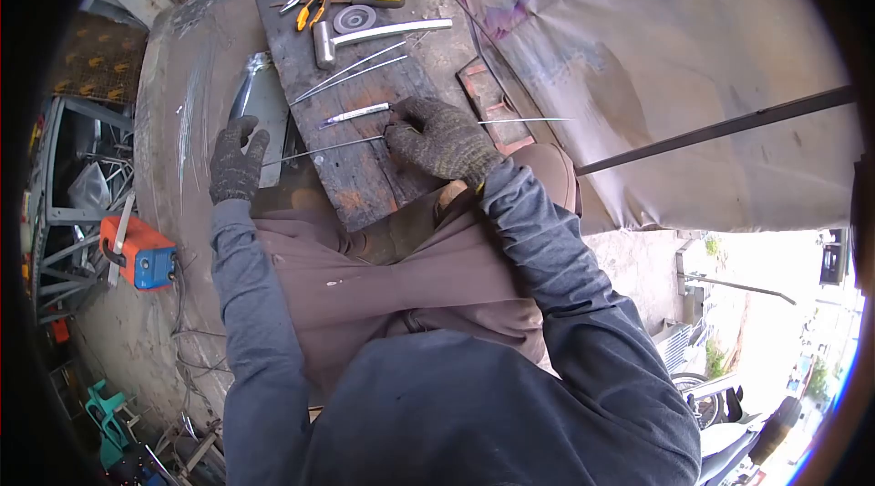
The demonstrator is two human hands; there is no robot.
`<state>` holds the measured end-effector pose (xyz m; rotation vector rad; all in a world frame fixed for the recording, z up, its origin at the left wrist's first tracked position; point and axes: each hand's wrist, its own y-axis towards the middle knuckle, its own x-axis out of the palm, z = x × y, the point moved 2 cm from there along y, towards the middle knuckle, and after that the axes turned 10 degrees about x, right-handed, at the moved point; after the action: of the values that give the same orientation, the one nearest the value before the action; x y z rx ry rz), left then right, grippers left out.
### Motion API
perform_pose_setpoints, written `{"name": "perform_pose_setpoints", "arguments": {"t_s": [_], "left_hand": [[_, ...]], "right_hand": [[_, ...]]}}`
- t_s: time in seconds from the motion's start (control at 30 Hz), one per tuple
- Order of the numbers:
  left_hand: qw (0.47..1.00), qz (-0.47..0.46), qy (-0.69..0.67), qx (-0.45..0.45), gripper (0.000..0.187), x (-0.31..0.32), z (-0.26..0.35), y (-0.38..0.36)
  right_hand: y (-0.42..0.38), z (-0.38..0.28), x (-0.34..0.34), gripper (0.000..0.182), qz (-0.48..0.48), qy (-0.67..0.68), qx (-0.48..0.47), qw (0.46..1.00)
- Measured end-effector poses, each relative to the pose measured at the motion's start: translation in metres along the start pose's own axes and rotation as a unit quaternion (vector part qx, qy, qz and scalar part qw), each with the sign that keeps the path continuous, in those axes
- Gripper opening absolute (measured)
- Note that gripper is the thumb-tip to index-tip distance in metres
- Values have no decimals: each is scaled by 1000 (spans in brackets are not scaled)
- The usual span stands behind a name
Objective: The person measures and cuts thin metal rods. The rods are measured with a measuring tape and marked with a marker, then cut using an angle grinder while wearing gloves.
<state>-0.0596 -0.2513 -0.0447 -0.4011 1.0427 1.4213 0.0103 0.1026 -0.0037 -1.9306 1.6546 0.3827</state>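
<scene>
A thin metal rod (337, 146) lies across above the dark wooden board (351, 190). My gloved right hand (437, 141) is closed around it near the middle, and the rod's pale end sticks out to the right. The rod's other end reaches my gloved left hand (239, 158), whose thumb and fingers are apart beside a grey metal plate (266, 112). A white marker-like stick (355, 115) rests on the board just left of my right hand. Two more thin rods (351, 74) lie farther up the board.
On the board's upper part are a hammer (392, 31), a grinding disc (355, 19) and orange-handled pliers (319, 1). An orange-and-blue machine (141, 253) stands at the left. A dark metal bar (720, 130) crosses the brown sheet (638, 48) at the right.
</scene>
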Motion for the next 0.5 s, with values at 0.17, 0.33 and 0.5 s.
{"name": "perform_pose_setpoints", "arguments": {"t_s": [0.17,0.33,0.5], "left_hand": [[880,-156,-436,-108,32,53,80,-46],[807,-164,-560,-87,34,92,113,-57],[882,-177,-418,-126,34,86,105,-57]], "right_hand": [[2,-10,8,39,44,-53,-83,994],[-12,-16,29,55,75,-125,-241,959],[-1,-4,52,85,-73,-144,-182,970]]}}
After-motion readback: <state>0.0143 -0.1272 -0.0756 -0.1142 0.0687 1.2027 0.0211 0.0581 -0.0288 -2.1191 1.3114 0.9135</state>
